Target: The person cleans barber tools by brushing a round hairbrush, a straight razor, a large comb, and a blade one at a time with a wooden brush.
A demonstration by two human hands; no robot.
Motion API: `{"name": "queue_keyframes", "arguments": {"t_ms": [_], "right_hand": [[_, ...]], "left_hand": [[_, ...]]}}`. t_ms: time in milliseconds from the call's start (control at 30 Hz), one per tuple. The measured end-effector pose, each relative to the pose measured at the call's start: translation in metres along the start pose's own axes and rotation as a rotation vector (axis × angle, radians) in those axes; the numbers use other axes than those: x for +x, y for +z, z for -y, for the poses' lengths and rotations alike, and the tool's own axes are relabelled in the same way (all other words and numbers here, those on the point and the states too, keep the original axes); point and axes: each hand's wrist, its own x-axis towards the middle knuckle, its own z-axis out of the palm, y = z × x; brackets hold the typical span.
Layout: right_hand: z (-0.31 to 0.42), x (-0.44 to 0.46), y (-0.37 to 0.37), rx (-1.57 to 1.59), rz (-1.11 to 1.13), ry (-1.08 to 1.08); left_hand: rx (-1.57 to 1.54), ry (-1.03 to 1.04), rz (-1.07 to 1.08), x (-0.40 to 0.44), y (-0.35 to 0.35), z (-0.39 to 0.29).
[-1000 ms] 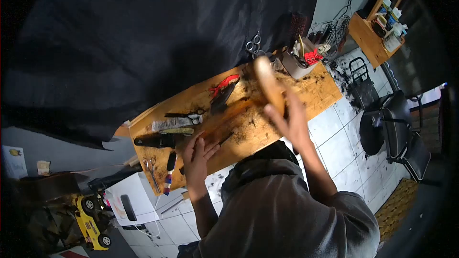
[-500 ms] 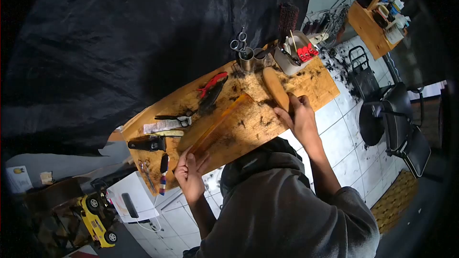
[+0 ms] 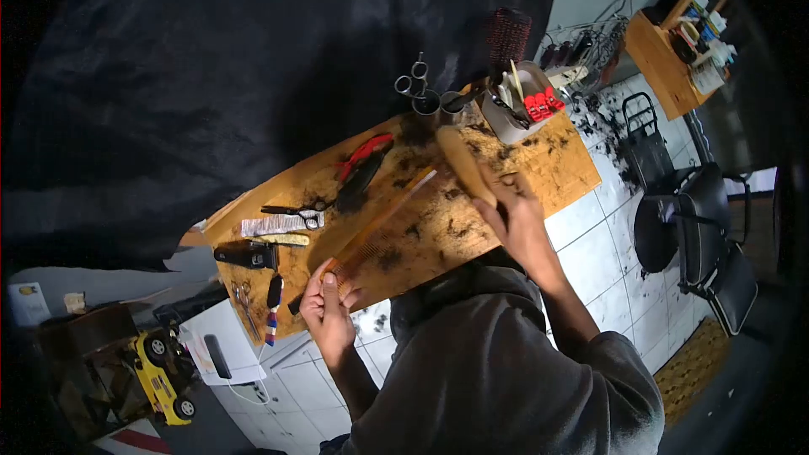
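Note:
My left hand (image 3: 329, 310) pinches one end of a long orange comb (image 3: 377, 226), which slants up and right over the wooden table (image 3: 560, 156). In my right hand (image 3: 521, 223) is an oblong tan wooden brush (image 3: 462, 158), its smooth back facing up; its underside is hidden and the hand is slightly blurred. The brush is apart from the comb, to its right. Dark hair clippings are scattered over the tabletop beneath both.
Black clippers (image 3: 245, 254), black scissors (image 3: 295, 209) and a red-and-black tool (image 3: 364, 170) lie on the left half. Metal cups (image 3: 426, 104) and a bin (image 3: 506, 122) with red clips stand along the far edge. A black cloth (image 3: 253, 76) hangs behind.
My right hand has moved the brush left, closer to the comb. The comb has turned, so its toothed face shows more. The view has shifted slightly.

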Motion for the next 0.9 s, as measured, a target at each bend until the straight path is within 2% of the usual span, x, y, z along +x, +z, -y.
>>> {"name": "queue_keyframes", "arguments": {"t_ms": [33,133,200,267,300,400,433,467,533,633,733,800,833,900], "right_hand": [[-0.001,0.003,-0.003,-0.049,-0.016,-0.034],[0.016,0.003,-0.007,0.160,0.048,-0.125],[0.024,-0.004,0.003,0.244,0.216,-0.229],[0.050,-0.003,0.002,0.306,0.409,-0.199],[0.051,-0.005,0.012,0.402,0.424,-0.198],[0.015,-0.004,0.020,0.184,0.332,-0.188],[0.010,0.004,0.014,0.123,0.192,-0.291],[0.005,0.008,0.007,0.098,0.112,-0.138],[0.008,0.015,-0.009,0.108,0.076,-0.006],[0.013,0.012,-0.020,0.135,0.179,-0.198],[0.030,0.003,-0.002,0.302,0.307,-0.321],[0.051,0.000,0.003,0.297,0.464,-0.317],[0.052,-0.002,0.015,0.381,0.439,-0.340],[0.034,-0.003,0.018,0.250,0.402,-0.301]], "left_hand": [[-0.007,0.001,-0.007,0.001,0.000,0.000],[0.017,0.001,-0.031,0.005,0.007,-0.002],[0.019,-0.001,-0.022,0.007,0.016,-0.003],[-0.005,-0.010,0.013,0.009,0.023,-0.006],[0.010,-0.008,0.020,0.009,0.023,-0.007],[0.043,0.005,0.012,0.007,0.016,-0.014],[0.047,0.009,0.004,0.004,0.014,-0.018],[0.049,0.016,-0.004,0.002,0.013,-0.019],[0.047,0.024,-0.049,-0.001,0.010,-0.016],[0.044,0.022,-0.082,-0.001,0.007,-0.010],[0.085,0.023,-0.045,0.000,0.014,-0.009],[0.065,0.028,-0.009,0.002,0.019,-0.008],[0.052,0.031,0.005,0.001,0.021,-0.007],[0.072,0.051,-0.010,-0.001,0.019,-0.011]]}}
